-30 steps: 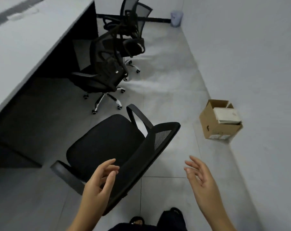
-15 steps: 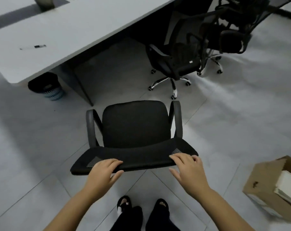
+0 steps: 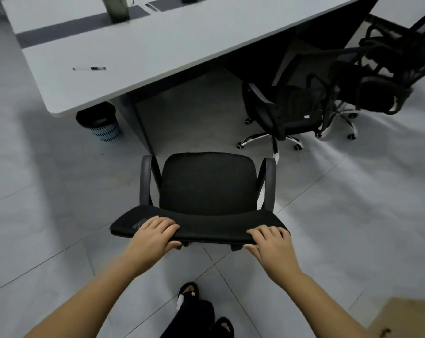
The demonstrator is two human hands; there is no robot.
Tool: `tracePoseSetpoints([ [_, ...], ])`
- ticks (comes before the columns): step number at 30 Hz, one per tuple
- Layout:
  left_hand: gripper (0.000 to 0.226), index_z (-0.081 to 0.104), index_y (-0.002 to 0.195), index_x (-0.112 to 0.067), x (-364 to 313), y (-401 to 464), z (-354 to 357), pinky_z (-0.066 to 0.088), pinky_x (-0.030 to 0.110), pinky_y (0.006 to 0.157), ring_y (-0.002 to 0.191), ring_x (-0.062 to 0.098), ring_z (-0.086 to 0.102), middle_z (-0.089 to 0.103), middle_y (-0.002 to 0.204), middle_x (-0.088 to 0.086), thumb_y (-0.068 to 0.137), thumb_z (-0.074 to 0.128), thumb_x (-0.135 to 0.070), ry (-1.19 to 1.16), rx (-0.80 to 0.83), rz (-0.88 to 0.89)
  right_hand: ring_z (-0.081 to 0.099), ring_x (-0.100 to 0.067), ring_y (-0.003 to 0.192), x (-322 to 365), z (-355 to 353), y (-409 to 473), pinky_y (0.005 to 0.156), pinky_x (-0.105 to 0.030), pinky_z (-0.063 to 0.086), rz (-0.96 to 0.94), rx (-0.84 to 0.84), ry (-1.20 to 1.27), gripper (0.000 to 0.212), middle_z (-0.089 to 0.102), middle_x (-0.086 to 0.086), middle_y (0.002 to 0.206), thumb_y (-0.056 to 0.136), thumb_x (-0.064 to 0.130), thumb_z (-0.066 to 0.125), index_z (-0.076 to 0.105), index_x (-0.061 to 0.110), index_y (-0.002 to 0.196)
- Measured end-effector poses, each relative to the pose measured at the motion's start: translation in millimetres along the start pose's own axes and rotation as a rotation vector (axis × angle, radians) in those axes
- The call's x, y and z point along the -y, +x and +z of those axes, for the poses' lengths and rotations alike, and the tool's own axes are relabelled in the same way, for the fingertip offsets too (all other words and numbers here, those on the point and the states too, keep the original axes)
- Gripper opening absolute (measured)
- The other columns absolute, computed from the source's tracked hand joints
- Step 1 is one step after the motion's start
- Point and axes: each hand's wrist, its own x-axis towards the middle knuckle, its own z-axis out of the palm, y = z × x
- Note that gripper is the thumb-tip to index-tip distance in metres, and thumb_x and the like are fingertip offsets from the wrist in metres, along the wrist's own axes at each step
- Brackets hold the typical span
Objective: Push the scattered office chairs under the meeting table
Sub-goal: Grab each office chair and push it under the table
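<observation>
- The left hand (image 3: 153, 234) grips the top edge of the black chair's backrest (image 3: 201, 228), fingers curled over the front and thumb tucked beneath.
- The right hand (image 3: 271, 242) holds the same edge farther along, fingers draped on top and thumb under the rim.
- Beyond the fingers, the chair's seat (image 3: 207, 181) faces the meeting table (image 3: 157, 42) and stands just short of the table's edge, not yet under it.
- Past the right hand's fingers, two more office chairs (image 3: 304, 106) stand close together beside the table.
- Beyond the left fingers, a patterned bin (image 3: 104, 125) sits under the table's corner.
</observation>
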Motion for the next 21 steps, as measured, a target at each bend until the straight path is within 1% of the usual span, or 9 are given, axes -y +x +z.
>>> tracePoseSetpoints([
  [2,0.072,0.067,0.104,-0.014,8,24,-2,0.027,0.035,0.099,0.099,0.023,0.065,0.070,0.101,0.004,0.095,0.008,-0.053,0.009,0.014,-0.025,0.061,-0.017,0.074,-8,-3,26,0.071,-0.033,0.048,-0.004,-0.019,-0.016,0.068,0.066,0.006,0.085,0.092,0.055,0.004,0.065,0.025,0.096],
  [4,0.072,0.066,0.105,-0.014,19,48,-2,0.024,0.037,0.101,0.103,0.024,0.063,0.069,0.103,0.004,0.095,0.007,-0.054,0.009,0.021,-0.040,0.061,-0.018,0.074,-16,-4,54,0.071,-0.034,0.048,-0.014,-0.037,-0.023,0.069,0.066,0.005,0.084,0.092,0.055,0.004,0.065,0.024,0.095],
  [8,0.072,0.064,0.106,-0.015,48,104,-3,0.023,0.037,0.103,0.105,0.023,0.061,0.068,0.105,0.003,0.094,0.006,-0.055,0.031,-0.007,-0.026,0.060,-0.020,0.072,-31,-3,113,0.069,-0.034,0.045,-0.025,-0.074,-0.046,0.067,0.064,0.004,0.081,0.092,0.055,0.005,0.064,0.023,0.094],
  [10,0.071,0.065,0.104,-0.015,62,132,0,0.027,0.037,0.101,0.100,0.021,0.063,0.069,0.101,0.002,0.094,0.007,-0.055,0.036,-0.057,0.003,0.058,-0.021,0.070,-38,-1,139,0.069,-0.034,0.039,-0.038,-0.100,-0.065,0.064,0.063,0.003,0.079,0.092,0.055,0.009,0.064,0.023,0.093],
  [12,0.073,0.067,0.095,-0.015,76,159,0,0.042,0.036,0.091,0.084,0.019,0.067,0.071,0.089,0.000,0.094,0.006,-0.055,0.026,-0.107,0.015,0.057,-0.021,0.069,-43,1,166,0.070,-0.033,0.031,-0.038,-0.117,-0.088,0.056,0.062,0.003,0.079,0.092,0.055,0.018,0.064,0.023,0.092],
  [13,0.075,0.067,0.090,-0.016,83,173,0,0.050,0.032,0.078,0.073,0.019,0.067,0.070,0.080,-0.001,0.094,0.004,-0.056,0.009,-0.125,0.018,0.057,-0.021,0.069,-46,1,180,0.070,-0.032,0.029,-0.036,-0.120,-0.089,0.053,0.062,0.004,0.079,0.090,0.054,0.022,0.065,0.023,0.092],
  [15,0.078,0.067,0.081,-0.018,97,200,1,0.050,0.023,0.057,0.057,0.016,0.063,0.067,0.067,-0.003,0.093,0.001,-0.057,-0.005,-0.176,0.022,0.058,-0.021,0.069,-52,1,207,0.070,-0.032,0.028,-0.032,-0.125,-0.078,0.056,0.063,0.003,0.079,0.092,0.055,0.019,0.065,0.023,0.092],
  [17,0.078,0.067,0.077,-0.019,111,225,-1,0.048,0.020,0.051,0.053,0.014,0.061,0.066,0.064,-0.005,0.093,0.001,-0.057,-0.006,-0.204,0.026,0.059,-0.021,0.070,-57,-1,234,0.071,-0.033,0.029,-0.028,-0.142,-0.069,0.063,0.064,0.003,0.080,0.093,0.055,0.012,0.065,0.023,0.092],
  [21,0.078,0.068,0.078,-0.017,130,264,-3,0.048,0.020,0.052,0.055,0.014,0.063,0.067,0.065,-0.004,0.092,0.003,-0.058,-0.039,-0.214,0.004,0.059,-0.021,0.071,-69,-3,283,0.072,-0.034,0.030,-0.052,-0.129,-0.075,0.062,0.064,0.003,0.082,0.093,0.055,0.011,0.064,0.023,0.094],
])
